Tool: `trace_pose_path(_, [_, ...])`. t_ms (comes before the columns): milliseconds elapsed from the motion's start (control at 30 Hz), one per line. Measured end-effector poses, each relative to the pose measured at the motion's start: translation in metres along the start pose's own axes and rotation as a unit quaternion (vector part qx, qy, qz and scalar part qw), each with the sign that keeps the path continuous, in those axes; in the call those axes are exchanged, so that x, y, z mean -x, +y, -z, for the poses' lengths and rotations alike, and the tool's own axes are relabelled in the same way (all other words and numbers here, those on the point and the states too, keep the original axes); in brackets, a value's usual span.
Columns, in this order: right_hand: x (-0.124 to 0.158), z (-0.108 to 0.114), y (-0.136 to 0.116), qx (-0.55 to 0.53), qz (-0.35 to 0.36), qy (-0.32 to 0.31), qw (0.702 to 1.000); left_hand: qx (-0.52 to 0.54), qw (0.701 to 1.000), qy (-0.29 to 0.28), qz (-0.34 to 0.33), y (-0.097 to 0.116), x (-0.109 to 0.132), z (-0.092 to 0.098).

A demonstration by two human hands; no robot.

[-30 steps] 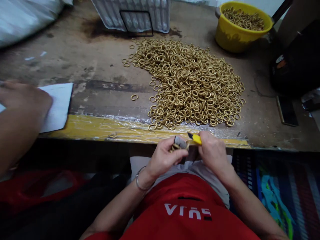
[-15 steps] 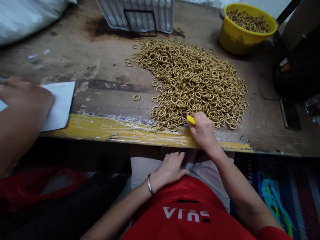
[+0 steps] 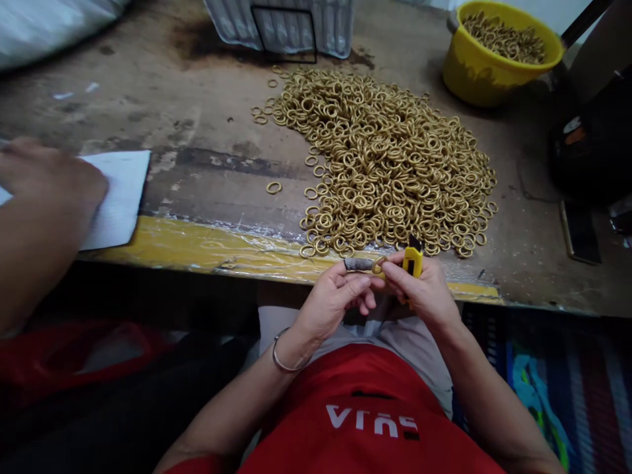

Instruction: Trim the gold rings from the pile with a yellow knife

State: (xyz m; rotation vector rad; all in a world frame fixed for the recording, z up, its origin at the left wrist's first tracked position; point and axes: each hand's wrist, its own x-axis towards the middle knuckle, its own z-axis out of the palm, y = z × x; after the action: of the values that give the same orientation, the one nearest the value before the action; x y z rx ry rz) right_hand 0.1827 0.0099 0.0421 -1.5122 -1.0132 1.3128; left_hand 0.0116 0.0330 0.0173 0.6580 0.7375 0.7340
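Observation:
My right hand (image 3: 428, 293) is closed around a yellow utility knife (image 3: 413, 262), its dark blade end pointing up and away from me. The thumb and fingers of that same hand pinch one gold ring (image 3: 378, 264). My left hand (image 3: 336, 296) is beside it, index finger stretched toward the ring and the other fingers loosely bent. A grey wrap (image 3: 359, 264) covers that index finger, its tip at or touching the ring. Just beyond both hands lies a large heap of gold rings (image 3: 395, 164) on the worn wooden table (image 3: 197, 125).
A yellow tub (image 3: 474, 79) of rings stands at the back right, near a phone (image 3: 580, 230). A clear ribbed container (image 3: 301, 29) is behind the heap. On the left, another person's hand (image 3: 59, 178) rests over white paper (image 3: 126, 191). Yellow tape (image 3: 197, 253) lines the table edge.
My left hand has risen from my lap to meet the right. My right hand has drawn back from the heap with a ring, and the knife now points upward.

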Motion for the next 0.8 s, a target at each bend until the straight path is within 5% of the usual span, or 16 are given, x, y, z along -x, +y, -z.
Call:
trace_pose_path(300, [0.013,-0.004,0.011,-0.045,-0.032,-0.048,0.997,0.060,0.997,-0.019,0.047,-0.003,0.000,-0.006])
trace_pose_path(400, [0.020,0.002,0.007,0.101,0.070,-0.054,0.991,0.051,0.998,-0.026,0.041,-0.002,0.001,-0.007])
trace_pose_path(533, [0.031,0.006,0.004,0.387,0.201,0.006,0.900,-0.009,1.000,-0.027,-0.009,-0.001,0.003,-0.010])
trace_pose_path(667, [0.037,0.004,0.007,0.543,0.189,0.043,0.817,-0.120,0.991,-0.018,-0.061,0.002,0.005,-0.009])
trace_pose_path(800, [0.036,0.002,0.007,0.603,0.184,0.038,0.775,-0.213,0.971,-0.042,-0.103,0.007,0.003,-0.004])
